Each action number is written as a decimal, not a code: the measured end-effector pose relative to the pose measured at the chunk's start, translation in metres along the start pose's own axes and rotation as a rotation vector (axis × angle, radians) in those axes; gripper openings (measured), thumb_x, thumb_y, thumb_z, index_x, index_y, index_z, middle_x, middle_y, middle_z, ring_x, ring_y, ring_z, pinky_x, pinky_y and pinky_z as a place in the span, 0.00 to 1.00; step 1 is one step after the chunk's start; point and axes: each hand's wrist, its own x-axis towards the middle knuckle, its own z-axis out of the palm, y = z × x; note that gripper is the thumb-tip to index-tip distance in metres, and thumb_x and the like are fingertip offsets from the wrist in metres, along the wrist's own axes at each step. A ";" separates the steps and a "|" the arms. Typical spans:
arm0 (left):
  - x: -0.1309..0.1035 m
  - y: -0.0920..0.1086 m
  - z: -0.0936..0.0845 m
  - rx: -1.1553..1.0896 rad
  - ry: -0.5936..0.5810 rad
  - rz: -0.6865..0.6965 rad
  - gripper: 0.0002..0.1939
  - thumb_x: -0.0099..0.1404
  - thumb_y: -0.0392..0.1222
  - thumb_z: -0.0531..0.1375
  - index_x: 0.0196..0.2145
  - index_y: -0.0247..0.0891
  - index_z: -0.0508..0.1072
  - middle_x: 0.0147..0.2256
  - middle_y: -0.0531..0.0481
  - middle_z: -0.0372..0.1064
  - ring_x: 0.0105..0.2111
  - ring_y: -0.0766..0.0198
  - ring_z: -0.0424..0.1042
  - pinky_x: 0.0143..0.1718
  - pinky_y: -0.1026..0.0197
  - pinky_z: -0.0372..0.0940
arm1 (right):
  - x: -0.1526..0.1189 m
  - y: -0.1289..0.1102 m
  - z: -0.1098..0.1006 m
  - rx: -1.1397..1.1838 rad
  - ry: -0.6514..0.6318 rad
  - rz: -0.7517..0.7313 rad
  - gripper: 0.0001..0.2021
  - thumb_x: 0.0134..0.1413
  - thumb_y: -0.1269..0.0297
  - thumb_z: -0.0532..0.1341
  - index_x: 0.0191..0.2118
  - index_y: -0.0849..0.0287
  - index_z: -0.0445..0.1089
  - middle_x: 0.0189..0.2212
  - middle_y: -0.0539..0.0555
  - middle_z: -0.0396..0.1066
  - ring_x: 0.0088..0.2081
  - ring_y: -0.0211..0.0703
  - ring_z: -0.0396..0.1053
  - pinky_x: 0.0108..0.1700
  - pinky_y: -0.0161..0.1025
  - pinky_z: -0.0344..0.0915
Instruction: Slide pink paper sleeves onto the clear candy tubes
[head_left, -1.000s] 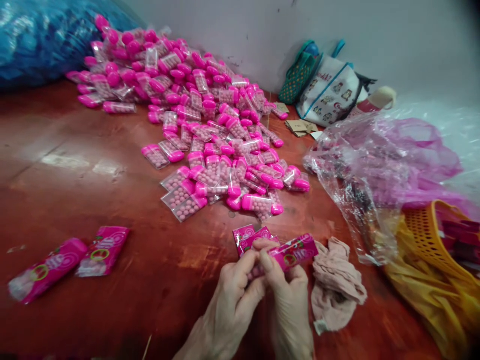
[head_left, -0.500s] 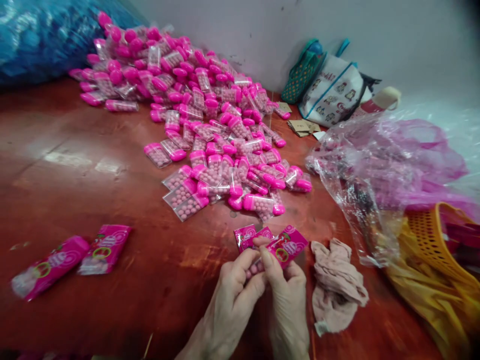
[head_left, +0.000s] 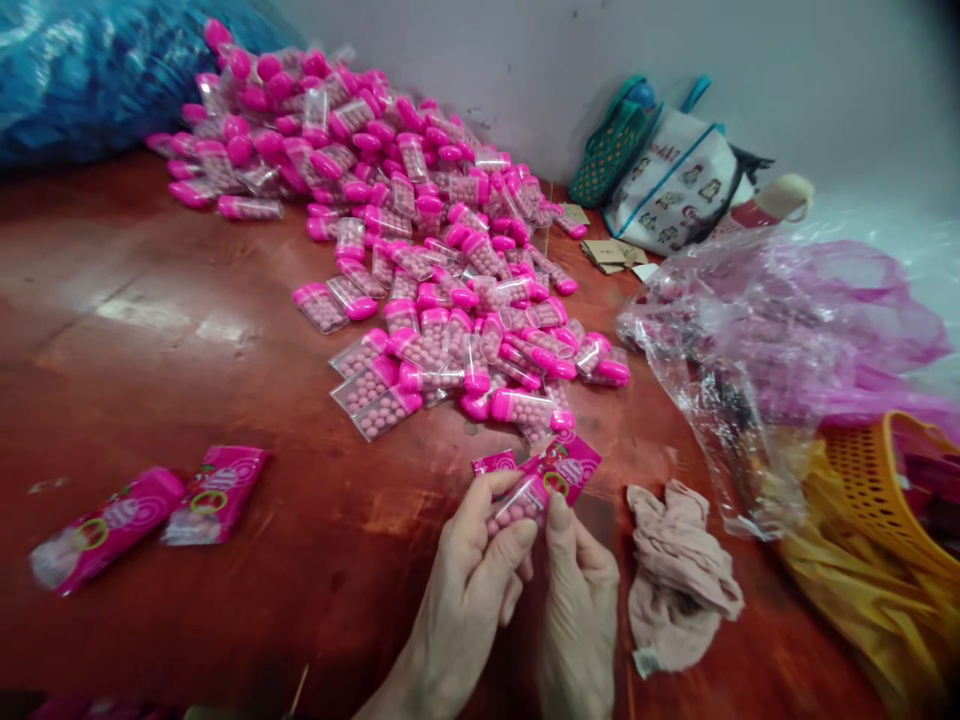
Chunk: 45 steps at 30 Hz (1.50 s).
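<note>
Pink candy balls show through a small clear candy container (head_left: 511, 512), pinched between the thumb and fingers of my left hand (head_left: 469, 590). A printed pink sleeve (head_left: 576, 462) sits at the container's far end, gripped by my right hand (head_left: 577, 590) with its thumb on top. How far the sleeve covers the container I cannot tell. Another printed pink sleeve (head_left: 492, 462) lies on the table just beyond my left fingers. Off to the left are two sleeved candy packs, a rounded one (head_left: 120, 515) and a flatter one (head_left: 217, 492).
A large heap of pink-capped candy containers (head_left: 420, 230) spreads across the red-brown table (head_left: 247, 600). Right of my hands lies a crumpled beige cloth (head_left: 679, 580). Beyond it are clear plastic bags (head_left: 720, 330) and a yellow basket (head_left: 862, 470). A blue bag (head_left: 90, 90) stands back left.
My right thumb has moved down from the sleeve's near part, and more of the candy container now shows. The sleeve has shifted slightly left and up. Both hands keep their hold.
</note>
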 end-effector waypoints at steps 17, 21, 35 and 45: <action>0.001 -0.002 -0.001 0.082 -0.043 0.003 0.14 0.63 0.42 0.54 0.46 0.39 0.62 0.24 0.56 0.60 0.17 0.73 0.56 0.16 0.69 0.52 | 0.007 -0.015 0.000 0.167 0.002 0.106 0.10 0.44 0.61 0.67 0.29 0.62 0.70 0.20 0.48 0.69 0.21 0.34 0.66 0.23 0.31 0.62; -0.001 0.005 -0.007 0.131 -0.202 -0.037 0.16 0.64 0.43 0.53 0.49 0.40 0.58 0.25 0.55 0.62 0.17 0.72 0.57 0.19 0.67 0.54 | 0.004 -0.018 0.003 0.170 -0.018 0.149 0.09 0.41 0.65 0.69 0.25 0.63 0.70 0.18 0.48 0.69 0.19 0.35 0.66 0.22 0.31 0.63; -0.001 -0.001 -0.006 -0.092 -0.284 -0.058 0.20 0.63 0.43 0.54 0.52 0.42 0.56 0.31 0.52 0.62 0.21 0.71 0.61 0.21 0.68 0.55 | -0.003 -0.015 0.002 0.047 0.043 0.148 0.13 0.41 0.58 0.68 0.21 0.63 0.68 0.14 0.49 0.69 0.13 0.35 0.66 0.13 0.27 0.61; 0.007 0.000 -0.023 0.093 -0.172 -0.006 0.27 0.56 0.43 0.62 0.54 0.40 0.65 0.28 0.51 0.68 0.23 0.67 0.64 0.25 0.65 0.59 | 0.009 -0.015 -0.012 -0.100 -0.177 0.005 0.11 0.49 0.58 0.63 0.29 0.62 0.72 0.21 0.49 0.71 0.21 0.34 0.68 0.24 0.30 0.67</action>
